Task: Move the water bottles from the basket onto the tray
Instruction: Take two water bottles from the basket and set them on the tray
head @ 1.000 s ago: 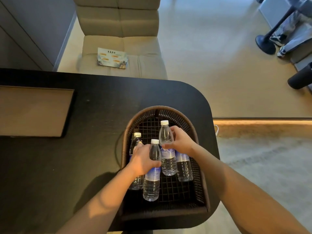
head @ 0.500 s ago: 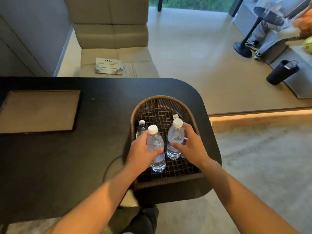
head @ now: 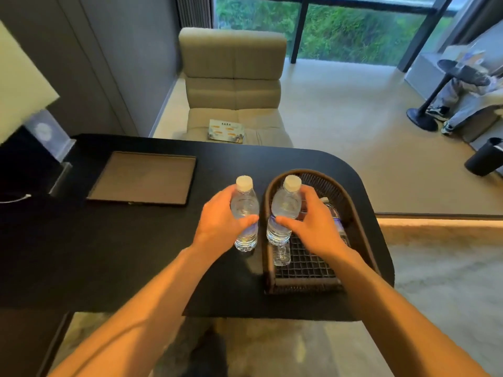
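My left hand [head: 220,221] grips a clear water bottle [head: 245,210] with a white cap, held upright over the black table just left of the basket. My right hand [head: 313,227] grips a second water bottle [head: 285,208], raised above the left rim of the dark woven basket [head: 356,213]. Two more bottles lie in the basket, one low [head: 281,254] under the raised bottle, one [head: 336,219] mostly hidden behind my right hand. The flat brown tray [head: 141,178] lies to the left on the table, with nothing on it.
The black table [head: 122,254] ends in a rounded corner just right of the basket. A clear stand [head: 51,134] and a lampshade [head: 19,85] sit at far left. A beige chair [head: 234,85] stands behind the table. A person sits at far right by a black side table.
Both hands have lifted their bottles up out of the basket; the left one has moved left past the rim. The head view has tilted up, showing more of the room.
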